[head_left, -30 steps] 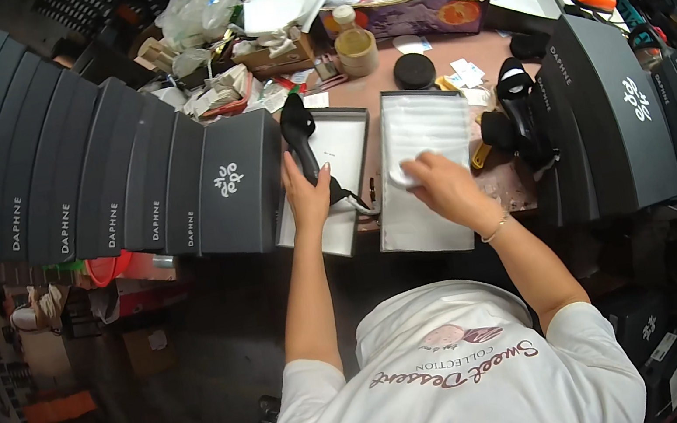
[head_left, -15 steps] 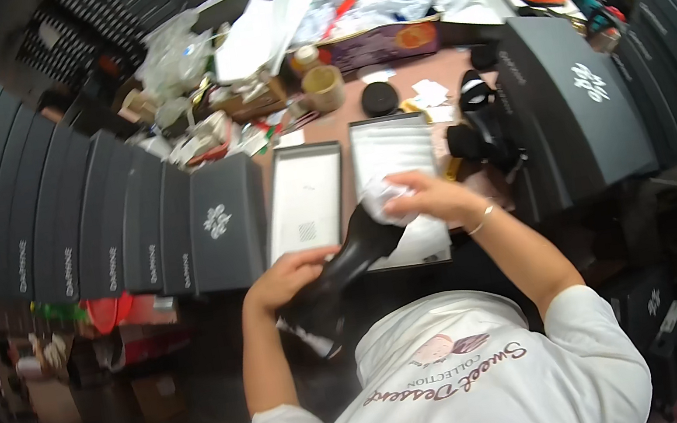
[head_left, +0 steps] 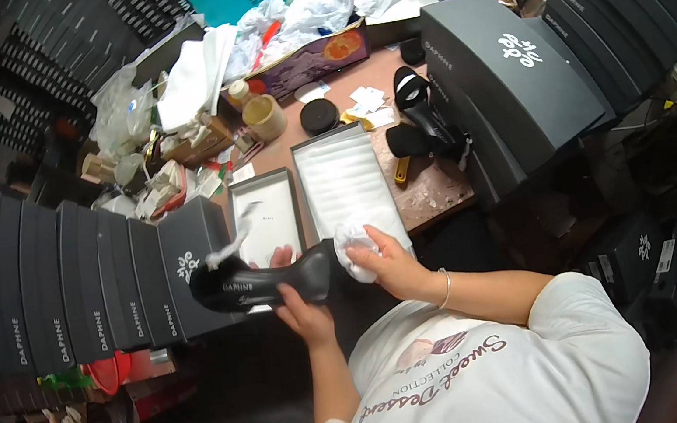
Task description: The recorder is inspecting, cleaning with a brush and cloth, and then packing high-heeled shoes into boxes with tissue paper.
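Observation:
My left hand (head_left: 308, 315) grips a black shoe (head_left: 234, 288) from below, its sole-side interior facing up and a pale strip (head_left: 238, 238) sticking up near its left end. At the shoe's right end, my right hand (head_left: 390, 267) clasps a wad of white paper (head_left: 355, 258) against or just inside the opening; which of the two is unclear. Beyond the hands lie an open box part with a white inside (head_left: 267, 209) and, beside it, a dark box lined with white wrapping (head_left: 344, 179).
A row of dark shoe boxes (head_left: 72, 289) stands at left, and stacked dark boxes (head_left: 504, 79) rise at right. Another black shoe (head_left: 429, 122) rests on the table near a yellow-handled tool (head_left: 402, 170). Behind are a round black lid (head_left: 319, 116), a tape roll (head_left: 263, 117) and a carton of crumpled paper (head_left: 307, 66).
The shoe has turned from a slanted pose to nearly level, its inside now showing. Both hands have shifted left in the picture, the right still with the paper wad. The view has swung right.

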The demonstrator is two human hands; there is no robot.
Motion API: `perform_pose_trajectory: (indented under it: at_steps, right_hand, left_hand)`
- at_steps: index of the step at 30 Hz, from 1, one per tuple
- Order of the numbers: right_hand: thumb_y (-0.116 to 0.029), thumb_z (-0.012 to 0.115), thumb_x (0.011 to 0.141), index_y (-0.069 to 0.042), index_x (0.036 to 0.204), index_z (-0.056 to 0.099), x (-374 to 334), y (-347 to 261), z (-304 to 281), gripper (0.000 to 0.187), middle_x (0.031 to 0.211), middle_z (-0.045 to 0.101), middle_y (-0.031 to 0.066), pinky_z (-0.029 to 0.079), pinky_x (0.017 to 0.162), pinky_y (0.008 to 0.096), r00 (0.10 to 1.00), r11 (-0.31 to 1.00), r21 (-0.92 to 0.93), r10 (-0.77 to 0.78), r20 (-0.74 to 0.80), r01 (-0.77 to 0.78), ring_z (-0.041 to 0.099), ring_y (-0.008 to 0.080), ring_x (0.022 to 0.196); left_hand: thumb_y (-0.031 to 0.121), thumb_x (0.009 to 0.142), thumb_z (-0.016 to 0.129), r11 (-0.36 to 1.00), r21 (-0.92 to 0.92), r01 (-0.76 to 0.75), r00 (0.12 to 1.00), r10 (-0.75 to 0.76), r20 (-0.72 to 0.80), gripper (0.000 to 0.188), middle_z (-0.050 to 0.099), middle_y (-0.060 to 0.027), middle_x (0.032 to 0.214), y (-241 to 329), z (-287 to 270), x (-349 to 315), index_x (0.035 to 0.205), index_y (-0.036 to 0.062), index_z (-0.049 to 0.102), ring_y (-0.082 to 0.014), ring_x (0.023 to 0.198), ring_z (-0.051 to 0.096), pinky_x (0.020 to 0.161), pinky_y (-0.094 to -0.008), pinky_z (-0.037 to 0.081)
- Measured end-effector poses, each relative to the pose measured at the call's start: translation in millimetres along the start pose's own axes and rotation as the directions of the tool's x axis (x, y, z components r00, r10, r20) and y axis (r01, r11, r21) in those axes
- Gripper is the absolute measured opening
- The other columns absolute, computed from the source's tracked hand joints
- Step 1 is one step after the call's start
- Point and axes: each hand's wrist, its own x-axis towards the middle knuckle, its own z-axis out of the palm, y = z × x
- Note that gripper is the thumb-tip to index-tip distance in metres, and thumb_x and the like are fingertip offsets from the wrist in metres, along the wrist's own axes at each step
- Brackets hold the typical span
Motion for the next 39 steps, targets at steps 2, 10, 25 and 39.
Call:
perform_pose_trajectory:
  at_steps: [2, 10, 25, 39]
  right_hand:
    - [-0.023, 0.063, 0.092, -0.001, 0.119, 0.053, -2.4, 7.6, -1.7, 0.037, 0.111, 0.058, 0.0071, 0.045, 0.084, 0.0230, 0.999, 0.954, -0.298, -0.032, 0.025, 0.038, 0.055, 0.0113, 0.100]
    - [-0.012, 0.075, 0.077, -0.004, 0.111, 0.060, 12.7, -71.7, 3.5, 0.038, 0.083, 0.055, 0.0116, 0.044, 0.071, 0.0311, 0.856, 0.428, -0.754, -0.382, 0.349, 0.499, 0.053, 0.0218, 0.080]
    - [-0.057, 0.060, 0.080, -0.002, 0.117, 0.057, 4.3, -45.3, 27.5, 0.067, 0.103, 0.054, 0.0138, 0.042, 0.082, 0.0389, 0.655, -0.051, -0.653, 0.044, 0.754, 0.755, 0.051, 0.0309, 0.092]
    - [-0.058, 0.062, 0.077, -0.004, 0.087, 0.053, 28.8, -29.4, 22.9, 0.055, 0.082, 0.052, 0.0113, 0.045, 0.070, 0.0387, 0.451, 0.198, -0.486, 0.197, 0.870, 0.851, 0.055, 0.0302, 0.080]
  left_hand:
    - [0.023, 0.098, 0.047, 0.997, -0.073, 0.031, 0.995, -0.038, -0.089, 0.052, 0.061, -0.0130, 0.108, 5.4, 5.8, 16.6, 0.142, 0.0010, 0.031, -0.0212, 0.100, 0.060, 0.091, -0.0364, 0.047]
    - [0.054, 0.098, 0.037, 0.892, -0.202, 0.404, 0.914, -0.386, 0.124, 0.063, 0.059, -0.0072, 0.104, 9.8, 13.6, 14.8, 0.137, 0.0045, 0.040, -0.0199, 0.095, 0.060, 0.091, -0.0372, 0.048]
    - [0.030, 0.094, 0.057, 0.693, -0.458, 0.556, 0.779, -0.627, -0.003, 0.045, 0.057, -0.0059, 0.101, 1.0, -5.3, 3.3, 0.129, 0.0027, 0.048, -0.0144, 0.091, 0.056, 0.082, -0.0292, 0.050]
    - [0.034, 0.096, 0.055, 0.726, -0.406, 0.556, 0.807, -0.589, 0.051, 0.048, 0.058, -0.0060, 0.100, 9.6, -9.0, -0.6, 0.131, 0.0017, 0.047, -0.0129, 0.089, 0.056, 0.081, -0.0272, 0.049]
